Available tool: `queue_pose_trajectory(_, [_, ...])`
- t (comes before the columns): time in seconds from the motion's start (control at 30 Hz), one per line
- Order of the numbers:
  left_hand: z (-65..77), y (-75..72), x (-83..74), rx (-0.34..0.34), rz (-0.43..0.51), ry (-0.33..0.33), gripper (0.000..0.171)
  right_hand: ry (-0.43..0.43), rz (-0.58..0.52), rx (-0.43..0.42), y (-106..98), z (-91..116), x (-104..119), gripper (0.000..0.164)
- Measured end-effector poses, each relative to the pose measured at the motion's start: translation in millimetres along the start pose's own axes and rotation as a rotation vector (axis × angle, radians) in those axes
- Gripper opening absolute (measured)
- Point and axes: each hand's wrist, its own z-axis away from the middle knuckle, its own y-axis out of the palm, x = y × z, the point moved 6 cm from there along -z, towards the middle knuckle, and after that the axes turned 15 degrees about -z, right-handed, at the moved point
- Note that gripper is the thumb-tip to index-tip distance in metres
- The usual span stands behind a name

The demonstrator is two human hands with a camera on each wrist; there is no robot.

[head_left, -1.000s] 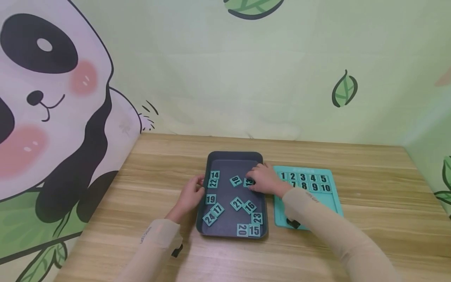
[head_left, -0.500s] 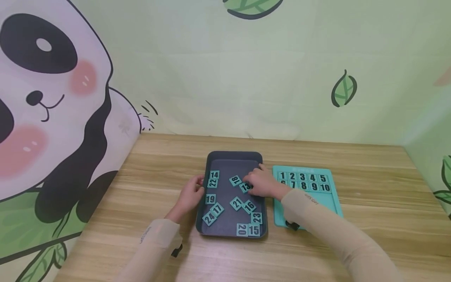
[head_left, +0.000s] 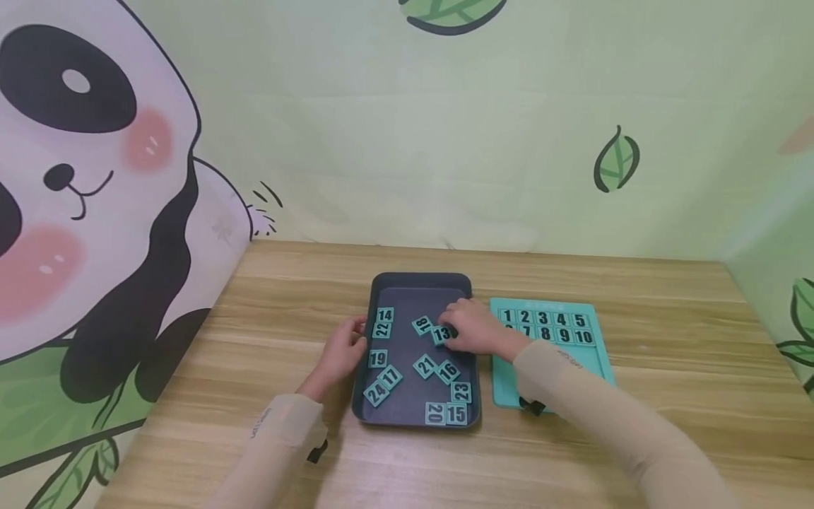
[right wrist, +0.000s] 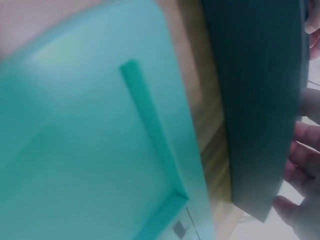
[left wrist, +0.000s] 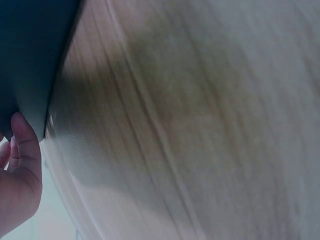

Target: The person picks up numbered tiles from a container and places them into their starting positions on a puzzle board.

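In the head view, a dark tray (head_left: 407, 406) holds loose teal number tiles. My left hand (head_left: 342, 350) grips the tray's left side, and in the left wrist view its thumb (left wrist: 24, 131) lies against the tray wall (left wrist: 37, 45). My right hand (head_left: 473, 326) reaches over the right rim and pinches the number 13 tile (head_left: 440, 334), which lies beside the number 18 tile (head_left: 422, 325). The right wrist view has the fingers (right wrist: 300, 167) above the tray's wall (right wrist: 255, 100), with the tile hidden there.
Right of the tray lies a teal number board (head_left: 600, 364), its top rows filled with tiles 1 to 10, partly covered by my right arm. Other tiles, such as 21 (head_left: 425, 366), 24 (head_left: 376, 393) and 15 (head_left: 456, 413), are scattered in the tray. A printed wall stands behind the table (head_left: 305, 283).
The number 13 tile has turned from sideways to nearly upright and shifted slightly left, up to the number 18 tile, under my right fingers. My left hand stays at the tray.
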Motion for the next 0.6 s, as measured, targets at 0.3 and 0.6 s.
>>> queue_pose_trajectory(0.3, [0.1, -0.6, -2.1, 0.002, -0.016, -0.013, 0.041, -0.005, -0.059, -0.046, -22, 25, -1, 0.035])
queue_pose_trajectory(0.6, [-0.6, 1.2, -1.3, 0.011, -0.028, -0.011, 0.042, 0.012, -0.112, -0.114, -38, 60, -24, 0.029])
